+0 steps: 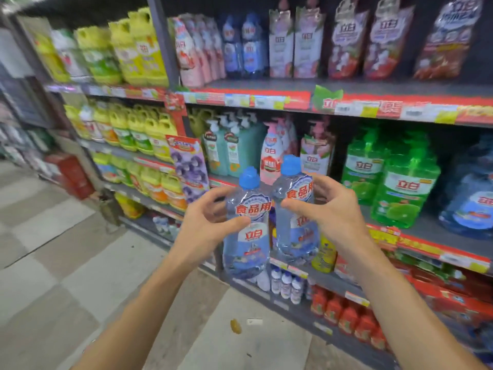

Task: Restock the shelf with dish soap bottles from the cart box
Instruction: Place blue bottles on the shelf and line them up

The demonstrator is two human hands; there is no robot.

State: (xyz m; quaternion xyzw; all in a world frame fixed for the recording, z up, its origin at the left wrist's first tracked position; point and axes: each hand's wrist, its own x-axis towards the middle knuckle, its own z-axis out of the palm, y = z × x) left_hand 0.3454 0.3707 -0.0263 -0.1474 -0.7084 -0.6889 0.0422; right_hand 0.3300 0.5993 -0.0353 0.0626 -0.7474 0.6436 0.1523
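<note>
- Nearest my view were the two bare forearms, rising from the bottom corners and converging on a pair of bottles held up before the shelving.
- The left hand [210, 222] was wrapped around the neck and shoulder of the left bottle [246, 231], thumb across its front label, fingers curled behind.
- The right hand [333, 209] gripped the right bottle [296, 217] the same way, thumb over the front just under the red lettering.
- Both were clear dish soap bottles with blue caps; they stood upright, long axes near vertical, side by side and touching or very nearly so at the shoulders.
- I saw neither the cart nor its box in this view.
- The relation that mattered: the matching blue-capped stock [245, 46] sat on the upper shelf [266, 85], above and a little to the left of the hands, beyond the red price strip [250, 101].
- The left bottle lay more directly under that slot, so I judged the left hand the nearer one to place first.
- I judged the coming move to be a lift up and forward, keeping both bottles upright so that their bases clear the shelf's front edge.
- The pink pouches [192, 52] left of that slot crowded it, so a wide entry could knock them.
</note>
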